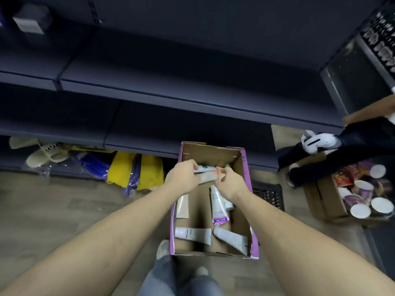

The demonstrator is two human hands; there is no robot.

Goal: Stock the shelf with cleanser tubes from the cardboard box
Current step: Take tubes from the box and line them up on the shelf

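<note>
An open cardboard box (245, 167) with purple outer sides stands on the floor in front of the dark shelf (192, 90). Several cleanser tubes lie loose inside, among them a white tube (217, 205) upright in the middle and two white tubes (193, 232) flat at the near end. Both hands reach over the box's far end. My left hand (182, 177) grips a bundle of tubes (206, 173) from the left. My right hand (229, 180) pinches the right end of the same bundle. How many tubes are in the bundle is unclear.
Yellow and blue bags (132, 169) and pale sandals (46, 153) lie under the lowest shelf at left. Another person's legs and white shoe (316, 143) are at right, beside a box of cups (363, 199). A black crate (270, 194) sits right of my box. My shoes stand at the box's near end.
</note>
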